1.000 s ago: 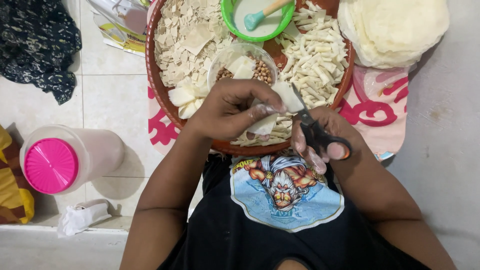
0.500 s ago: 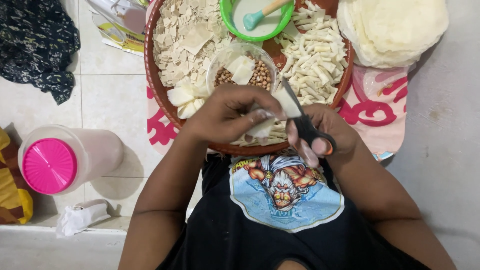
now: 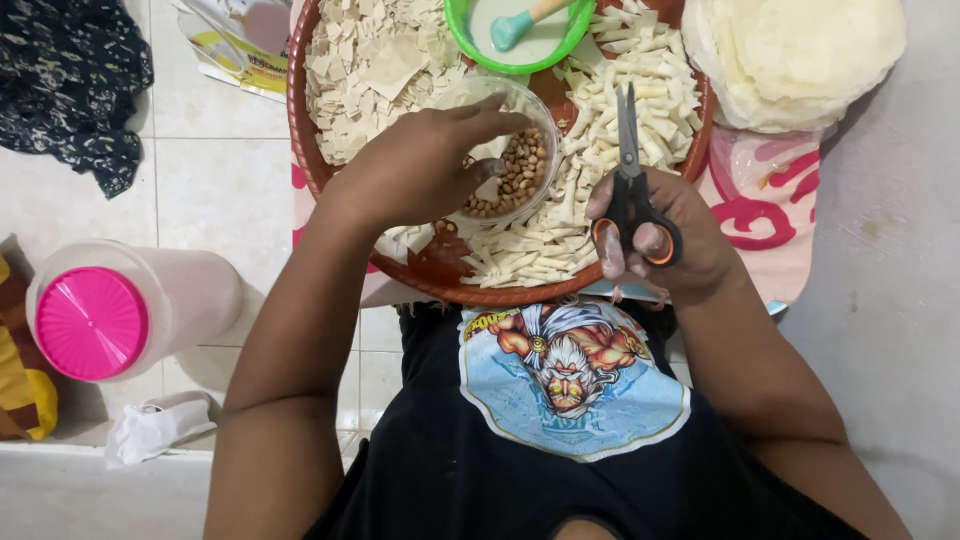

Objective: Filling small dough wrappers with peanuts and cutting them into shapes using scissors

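Note:
My right hand (image 3: pixel 668 240) holds black scissors (image 3: pixel 630 170) with orange-lined handles, blades closed and pointing away from me over the rolled dough sticks (image 3: pixel 620 110). My left hand (image 3: pixel 425 165) reaches into a clear plastic bowl of peanuts (image 3: pixel 520 170), fingers curled over its rim. Both rest above a round brown tray (image 3: pixel 330 170) filled with cut dough squares (image 3: pixel 370 70) on the left and rolled sticks on the right.
A green bowl (image 3: pixel 470 35) with white paste and a teal spatula (image 3: pixel 515 25) sits at the tray's far edge. A stack of round wrappers (image 3: pixel 800 50) lies far right. A jar with pink lid (image 3: pixel 95 320), dark cloth (image 3: pixel 70 80) and crumpled tissue (image 3: pixel 150 430) lie on the tiled floor.
My left hand moved from the tray's near edge up into the peanut bowl. The scissors swung from slanting left to pointing straight away, and my right hand drew apart from the left.

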